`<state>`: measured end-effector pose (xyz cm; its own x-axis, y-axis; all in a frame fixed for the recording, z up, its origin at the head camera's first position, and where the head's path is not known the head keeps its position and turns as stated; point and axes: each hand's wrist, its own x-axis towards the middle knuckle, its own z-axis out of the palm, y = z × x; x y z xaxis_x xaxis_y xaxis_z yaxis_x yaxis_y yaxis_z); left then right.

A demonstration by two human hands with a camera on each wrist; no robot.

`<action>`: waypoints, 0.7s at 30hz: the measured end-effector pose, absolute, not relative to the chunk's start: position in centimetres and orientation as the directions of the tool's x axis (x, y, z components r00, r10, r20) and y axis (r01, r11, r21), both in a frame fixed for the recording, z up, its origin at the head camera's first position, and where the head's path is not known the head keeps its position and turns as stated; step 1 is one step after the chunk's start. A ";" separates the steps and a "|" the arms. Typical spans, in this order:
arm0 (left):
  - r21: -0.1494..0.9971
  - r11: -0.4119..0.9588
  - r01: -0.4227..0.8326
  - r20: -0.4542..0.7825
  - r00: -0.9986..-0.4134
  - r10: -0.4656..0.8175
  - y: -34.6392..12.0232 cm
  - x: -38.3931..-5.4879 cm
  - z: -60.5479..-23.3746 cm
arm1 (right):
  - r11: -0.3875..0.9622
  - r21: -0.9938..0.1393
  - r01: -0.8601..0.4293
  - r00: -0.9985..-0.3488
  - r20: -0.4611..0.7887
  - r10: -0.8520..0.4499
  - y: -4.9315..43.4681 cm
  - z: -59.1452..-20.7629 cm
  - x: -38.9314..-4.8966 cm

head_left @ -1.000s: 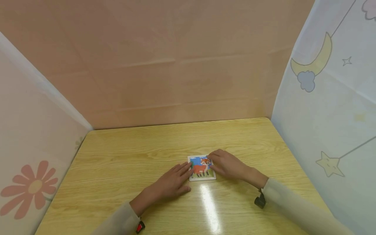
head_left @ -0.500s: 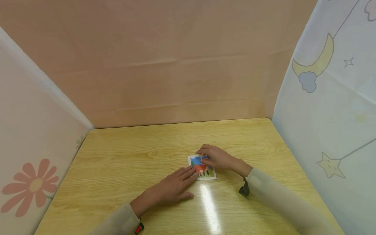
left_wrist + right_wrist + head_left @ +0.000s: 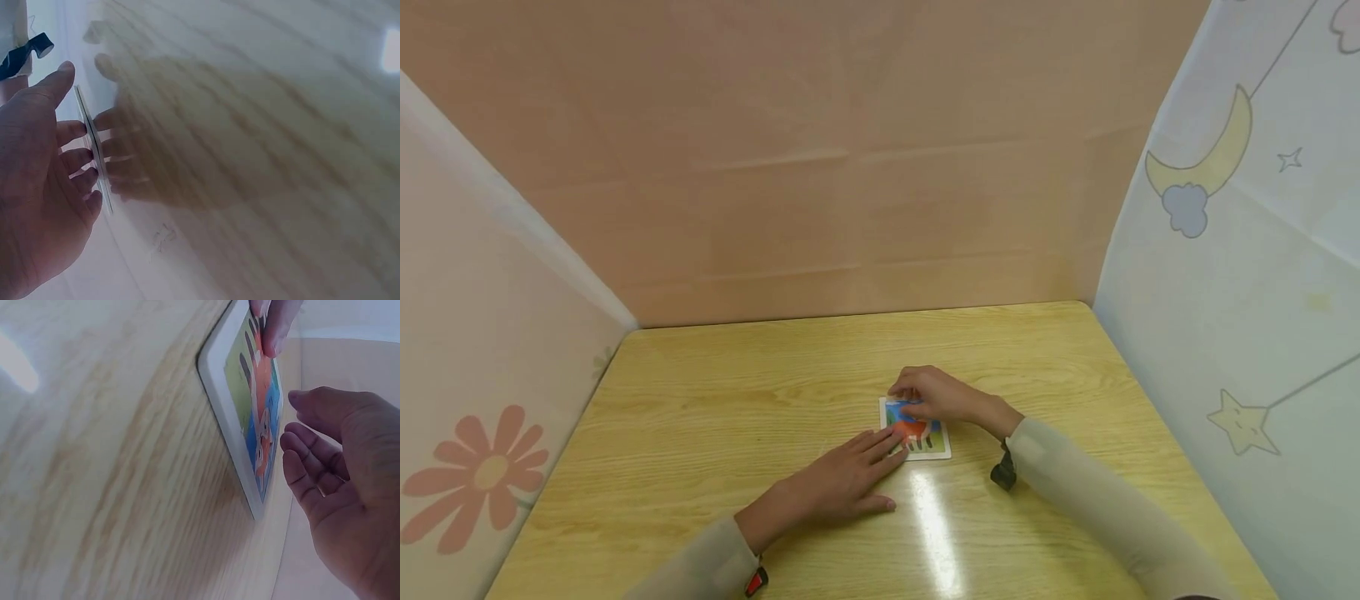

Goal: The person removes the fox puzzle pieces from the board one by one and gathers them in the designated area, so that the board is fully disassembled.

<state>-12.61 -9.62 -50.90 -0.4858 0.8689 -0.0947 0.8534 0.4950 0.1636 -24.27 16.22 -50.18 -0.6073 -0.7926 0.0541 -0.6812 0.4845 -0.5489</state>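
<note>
A small square picture board [image 3: 936,442] with a white frame and an orange fox, like a frame jigsaw, lies flat on the table. My left hand [image 3: 842,479] rests fingertips over its left side, fingers extended and thumb apart. At its far right part, my right hand [image 3: 942,395] bends its fingers over the top edge, with the thumb above the picture. The right wrist view has the board [image 3: 230,419] beside loosely bent fingers of my right hand [image 3: 350,469]; nothing shows gripped there. Only the board's thin edge [image 3: 92,144] appears in the left wrist view.
The wood-grain table [image 3: 737,375] reaches a plain orange-brown cloth [image 3: 850,167] at the back. Printed cloths stand at both sides, the left one with a flower [image 3: 488,473], the right one with a moon [image 3: 1213,158]. Light glares on the table in front of the board.
My right hand has moved left across the board's top edge, covering the fox's head. My left fingers have slid slightly right, farther onto the picture. The board stays nearly in place.
</note>
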 end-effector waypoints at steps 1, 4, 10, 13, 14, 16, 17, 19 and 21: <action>0.167 0.494 0.853 -0.097 -0.485 0.869 -9.6 -12.6 -50.9 | 0.484 -0.547 -0.683 -0.604 0.050 -0.795 16.1 -50.2 -24.4; 0.183 0.494 0.850 -0.104 -0.483 0.869 -9.7 -12.7 -50.9 | 0.473 -0.541 -0.696 -0.588 0.049 -0.808 15.9 -50.1 -24.5; 0.214 0.498 0.841 -0.121 -0.483 0.867 -9.7 -12.6 -50.6 | 0.459 -0.534 -0.710 -0.558 0.029 -0.830 15.6 -49.8 -24.7; 0.219 0.503 0.836 -0.127 -0.486 0.865 -9.6 -12.7 -50.6 | 0.464 -0.531 -0.709 -0.547 0.000 -0.837 15.4 -49.8 -24.9; 0.219 0.503 0.836 -0.128 -0.487 0.864 -9.6 -12.7 -50.5 | 0.467 -0.528 -0.709 -0.545 -0.011 -0.838 15.4 -49.7 -25.0; 0.217 0.503 0.837 -0.128 -0.487 0.864 -9.6 -12.7 -50.6 | 0.473 -0.526 -0.707 -0.542 -0.027 -0.840 15.3 -49.7 -25.1; 0.218 0.504 0.836 -0.129 -0.487 0.864 -9.6 -12.7 -50.5 | 0.473 -0.526 -0.706 -0.540 -0.032 -0.841 15.3 -49.7 -25.2; 0.223 0.504 0.834 -0.132 -0.487 0.864 -9.6 -12.7 -50.5 | 0.477 -0.530 -0.701 -0.538 -0.044 -0.842 15.3 -49.7 -25.4; 0.223 0.506 0.833 -0.134 -0.488 0.862 -9.6 -12.7 -50.4 | 0.473 -0.536 -0.699 -0.534 -0.049 -0.844 15.3 -49.7 -25.5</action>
